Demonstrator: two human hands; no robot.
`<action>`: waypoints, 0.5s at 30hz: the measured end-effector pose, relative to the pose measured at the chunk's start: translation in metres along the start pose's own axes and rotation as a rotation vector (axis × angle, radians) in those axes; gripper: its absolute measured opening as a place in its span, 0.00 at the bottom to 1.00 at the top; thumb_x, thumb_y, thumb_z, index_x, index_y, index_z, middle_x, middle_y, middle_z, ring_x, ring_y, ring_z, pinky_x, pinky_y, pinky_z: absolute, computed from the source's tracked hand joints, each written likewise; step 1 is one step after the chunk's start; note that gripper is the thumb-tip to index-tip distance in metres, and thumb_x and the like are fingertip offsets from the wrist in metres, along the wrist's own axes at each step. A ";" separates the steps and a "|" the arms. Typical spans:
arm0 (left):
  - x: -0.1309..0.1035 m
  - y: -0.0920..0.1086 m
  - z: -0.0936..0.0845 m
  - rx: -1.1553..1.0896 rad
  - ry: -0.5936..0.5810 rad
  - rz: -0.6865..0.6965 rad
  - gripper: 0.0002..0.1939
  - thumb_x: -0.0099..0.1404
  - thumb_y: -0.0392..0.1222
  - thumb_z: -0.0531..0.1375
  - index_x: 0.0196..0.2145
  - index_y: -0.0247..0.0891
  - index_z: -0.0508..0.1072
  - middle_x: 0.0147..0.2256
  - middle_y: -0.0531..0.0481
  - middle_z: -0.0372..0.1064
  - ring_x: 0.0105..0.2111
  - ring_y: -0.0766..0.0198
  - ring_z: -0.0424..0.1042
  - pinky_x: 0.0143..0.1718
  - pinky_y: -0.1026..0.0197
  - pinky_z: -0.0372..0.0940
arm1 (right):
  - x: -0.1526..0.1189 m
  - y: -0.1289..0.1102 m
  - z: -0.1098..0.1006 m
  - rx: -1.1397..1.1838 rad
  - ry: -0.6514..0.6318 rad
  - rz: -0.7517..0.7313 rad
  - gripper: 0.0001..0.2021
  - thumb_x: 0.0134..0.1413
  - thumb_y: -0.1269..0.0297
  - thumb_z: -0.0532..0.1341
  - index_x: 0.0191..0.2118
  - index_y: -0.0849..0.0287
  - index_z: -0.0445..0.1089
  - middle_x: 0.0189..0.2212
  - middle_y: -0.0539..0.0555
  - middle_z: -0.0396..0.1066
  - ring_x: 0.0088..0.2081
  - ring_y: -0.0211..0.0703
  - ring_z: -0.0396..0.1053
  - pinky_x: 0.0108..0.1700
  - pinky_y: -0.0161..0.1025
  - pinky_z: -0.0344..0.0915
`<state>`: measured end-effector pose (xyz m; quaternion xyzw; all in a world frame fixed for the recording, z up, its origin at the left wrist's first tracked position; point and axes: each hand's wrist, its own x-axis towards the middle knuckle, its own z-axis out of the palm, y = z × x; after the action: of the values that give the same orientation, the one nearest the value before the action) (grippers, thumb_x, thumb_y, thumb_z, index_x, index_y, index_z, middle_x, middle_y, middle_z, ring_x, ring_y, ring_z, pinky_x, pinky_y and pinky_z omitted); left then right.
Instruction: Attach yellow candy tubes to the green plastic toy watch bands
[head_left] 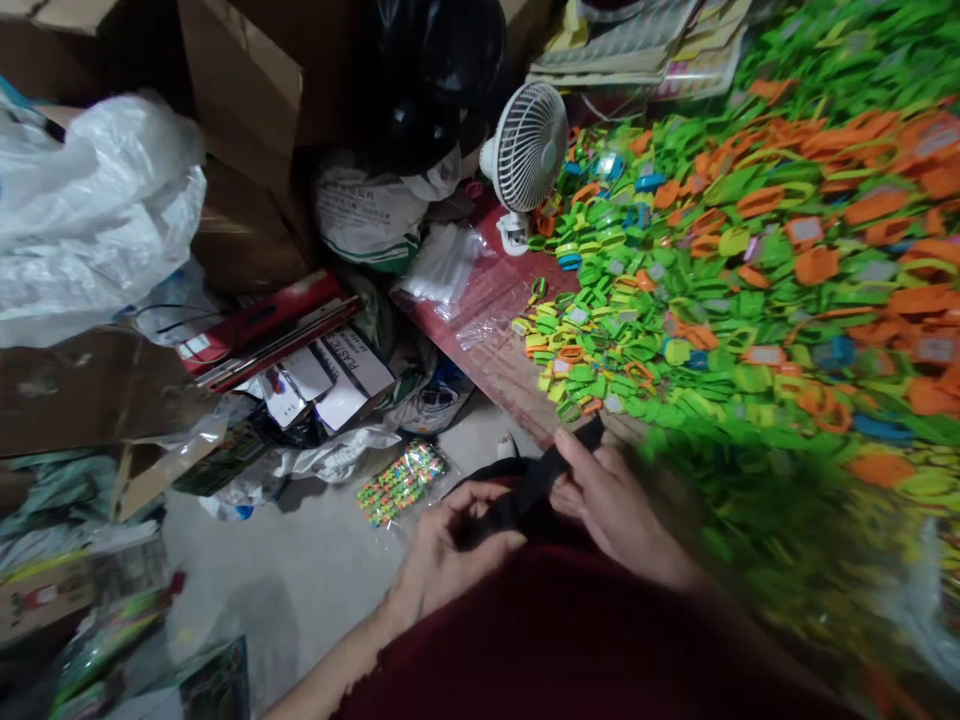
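Note:
A dark strap [541,484] is stretched between my two hands, close in front of the dark red clothing at my waist. My left hand [466,535] is closed round its lower left end, thumb on top. The upper right part is pinched between the thumb and fingers of my right hand [592,492]. Beyond my right hand lies a big heap of green, orange, yellow and blue plastic watch-like pieces [645,310] on a red table [465,345]. What the strap joins at its ends is hidden by my hands.
A small white fan [527,150] stands at the heap's left edge, near clear plastic bags [444,265]. On the floor [330,560] lies a bag of colourful pieces [403,482]. Cardboard boxes [244,90], a red machine [262,325] and a large white bag [97,215] crowd the left.

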<state>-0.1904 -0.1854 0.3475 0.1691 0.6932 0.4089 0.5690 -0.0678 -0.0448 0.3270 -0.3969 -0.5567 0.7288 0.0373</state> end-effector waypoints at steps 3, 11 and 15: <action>-0.001 0.002 0.004 -0.005 0.036 -0.021 0.19 0.53 0.50 0.68 0.38 0.35 0.72 0.26 0.53 0.66 0.25 0.68 0.62 0.27 0.67 0.56 | -0.005 -0.003 -0.014 -0.094 -0.015 0.113 0.31 0.60 0.40 0.46 0.13 0.55 0.48 0.10 0.47 0.47 0.14 0.33 0.50 0.19 0.35 0.49; 0.001 0.001 0.008 -0.059 -0.012 -0.009 0.18 0.52 0.48 0.70 0.31 0.35 0.69 0.31 0.51 0.70 0.30 0.67 0.65 0.31 0.68 0.59 | 0.010 0.011 -0.038 -0.498 -0.073 0.081 0.16 0.58 0.53 0.54 0.25 0.58 0.64 0.19 0.50 0.63 0.22 0.40 0.63 0.27 0.36 0.62; 0.005 0.000 0.011 -0.125 0.000 -0.007 0.18 0.51 0.46 0.71 0.30 0.34 0.67 0.29 0.53 0.69 0.28 0.69 0.64 0.30 0.69 0.58 | 0.008 0.003 -0.031 -0.761 0.220 -0.406 0.17 0.57 0.63 0.56 0.52 0.59 0.65 0.50 0.62 0.67 0.52 0.55 0.64 0.53 0.51 0.60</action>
<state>-0.1815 -0.1774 0.3438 0.1308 0.6671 0.4492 0.5798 -0.0530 -0.0175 0.3183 -0.3402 -0.8447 0.4033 0.0900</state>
